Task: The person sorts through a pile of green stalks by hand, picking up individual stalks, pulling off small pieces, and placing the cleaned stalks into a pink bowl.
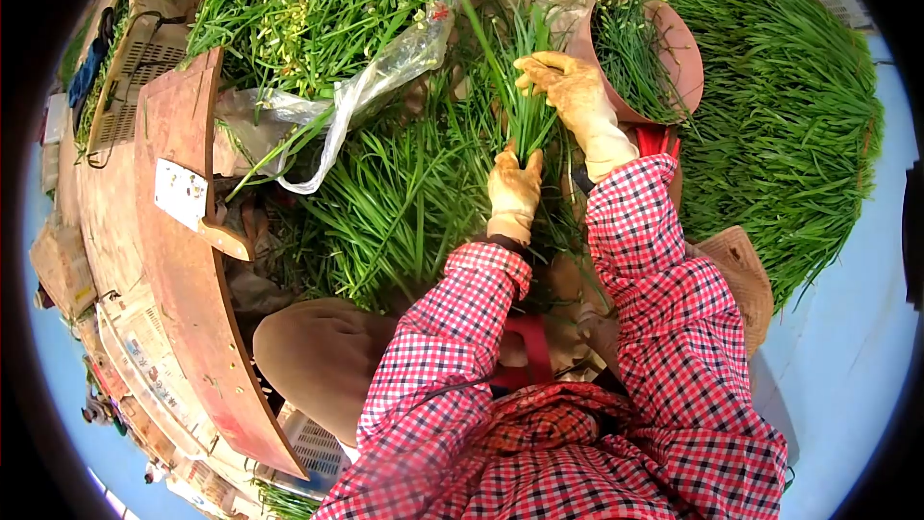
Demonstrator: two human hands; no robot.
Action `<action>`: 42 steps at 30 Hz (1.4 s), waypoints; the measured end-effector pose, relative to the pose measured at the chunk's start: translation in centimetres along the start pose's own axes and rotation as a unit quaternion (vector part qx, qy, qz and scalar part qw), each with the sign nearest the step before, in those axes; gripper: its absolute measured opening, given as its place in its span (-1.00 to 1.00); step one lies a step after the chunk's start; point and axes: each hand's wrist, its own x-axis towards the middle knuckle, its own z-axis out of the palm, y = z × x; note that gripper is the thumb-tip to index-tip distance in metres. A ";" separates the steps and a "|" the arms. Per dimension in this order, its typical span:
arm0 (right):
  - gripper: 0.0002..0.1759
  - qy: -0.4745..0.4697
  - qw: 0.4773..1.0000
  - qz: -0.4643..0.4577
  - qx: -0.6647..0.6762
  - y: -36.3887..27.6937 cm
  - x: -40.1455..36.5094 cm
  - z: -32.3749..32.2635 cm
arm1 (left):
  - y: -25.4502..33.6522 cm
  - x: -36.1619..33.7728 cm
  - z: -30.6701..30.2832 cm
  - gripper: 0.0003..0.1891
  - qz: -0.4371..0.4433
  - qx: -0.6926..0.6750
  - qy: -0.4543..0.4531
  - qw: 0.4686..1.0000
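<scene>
Gloved in pale yellow, my left hand (515,191) is closed round the lower ends of a bunch of long green stalks (527,101), which points away from me. My right hand (566,87), in a stained glove of the same colour, is beside the upper part of the bunch, its fingers apart and partly bent. Just right of it stands a pink bucket (681,58) with thin dark green stems inside. Loose green leaves (395,197) lie in a heap to the left of my left hand.
A plastic bag (399,63) of cut greens lies at the upper left. A cleaver (183,191) rests on a reddish board (192,279). At the right is a large pile of green leaves (780,116) on a blue surface (847,327). A crate (125,77) stands far left.
</scene>
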 end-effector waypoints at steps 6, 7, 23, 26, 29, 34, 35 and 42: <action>-0.74 -0.024 0.992 -0.003 0.128 -0.3 -1.0 -1.1 | 0.3 1.2 -1.7 -0.51 0.164 -0.043 0.100 0.980; -0.72 -0.015 0.993 -0.012 0.117 -0.6 -1.2 -1.2 | 0.8 1.2 -2.1 -0.61 0.168 -0.049 0.086 0.981; -0.69 0.096 0.954 -0.015 0.285 1.9 -1.2 -1.8 | -0.2 -1.1 -2.6 -0.75 0.018 -0.379 -0.148 0.913; -0.67 0.099 0.943 -0.066 0.311 2.4 -1.2 -1.6 | -1.0 -0.6 -2.1 -0.74 0.023 -0.338 -0.118 0.933; -0.66 0.122 0.937 -0.071 0.321 2.4 -1.5 -1.0 | -1.8 0.1 -1.3 -0.74 0.008 -0.350 -0.113 0.930; -0.69 0.165 0.943 -0.088 0.275 1.2 -2.7 0.4 | -1.1 0.8 -2.2 -0.76 -0.025 -0.342 -0.116 0.932; -0.71 0.163 0.950 -0.100 0.247 0.9 -3.3 0.8 | -1.3 1.2 -2.1 -0.77 -0.036 -0.338 -0.098 0.935; -0.77 0.224 0.923 -0.143 0.277 1.8 -3.7 2.1 | -1.0 3.2 -2.4 -0.79 -0.105 -0.511 -0.031 0.853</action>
